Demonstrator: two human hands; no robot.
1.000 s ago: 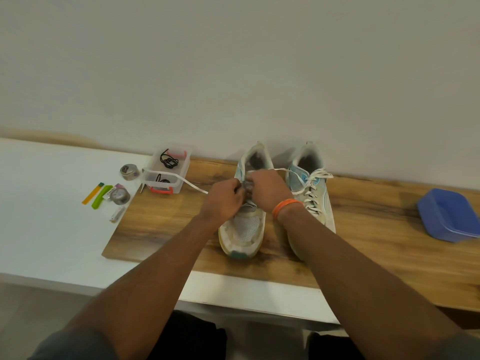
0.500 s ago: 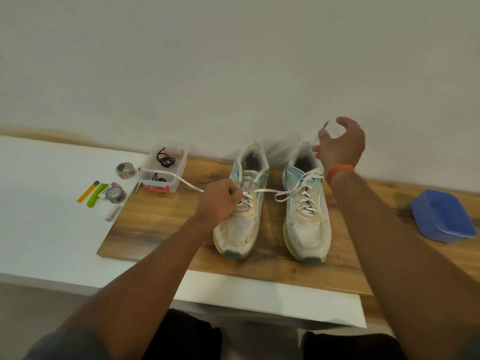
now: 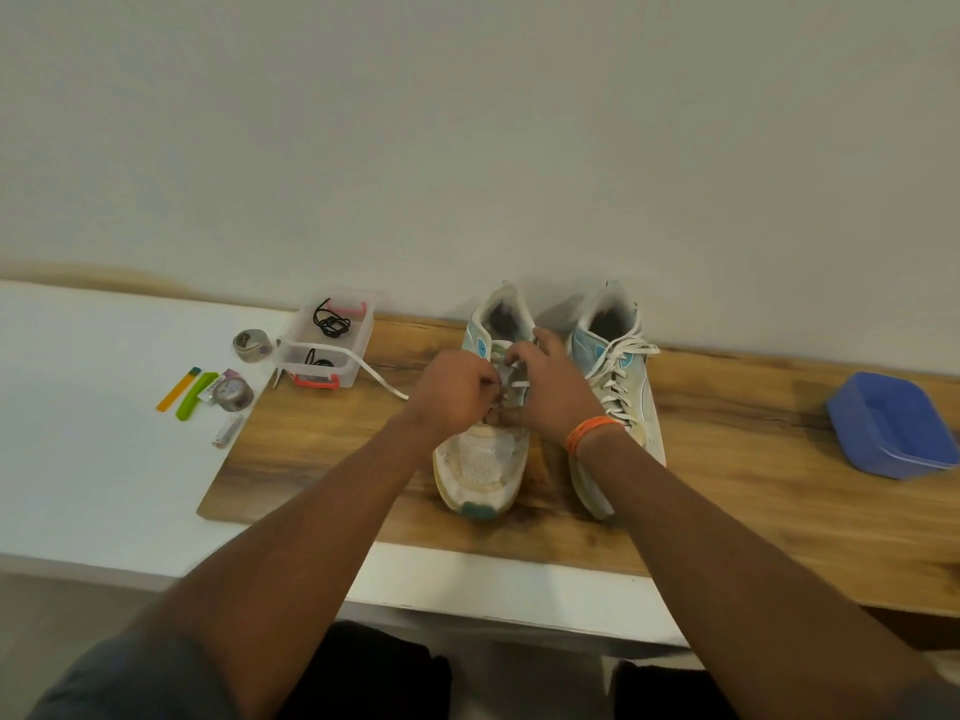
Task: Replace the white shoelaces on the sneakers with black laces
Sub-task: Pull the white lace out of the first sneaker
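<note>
Your two forearms reach over the wooden surface (image 3: 322,459), meeting above the left white-and-blue mesh sneaker (image 3: 480,459) near its back edge. Your left hand (image 3: 452,394) has fingers clenched on the loose flat white lace (image 3: 384,379); your right hand (image 3: 550,392) pinches lace at the eyelets. The laced right sneaker (image 3: 618,387) stands beside. Coiled black laces (image 3: 331,322) lie in the clear plastic box (image 3: 358,356) leftward.

You've got bare wooden board (image 3: 727,485) btwn right sneaker (image 3: 618,397) & blue tub (image 3: 891,426). Left side: clear box (image 3: 327,345) w/ a white lace (image 3: 376,379) trailing across, tape rolls (image 3: 236,394) just beyond.
</note>
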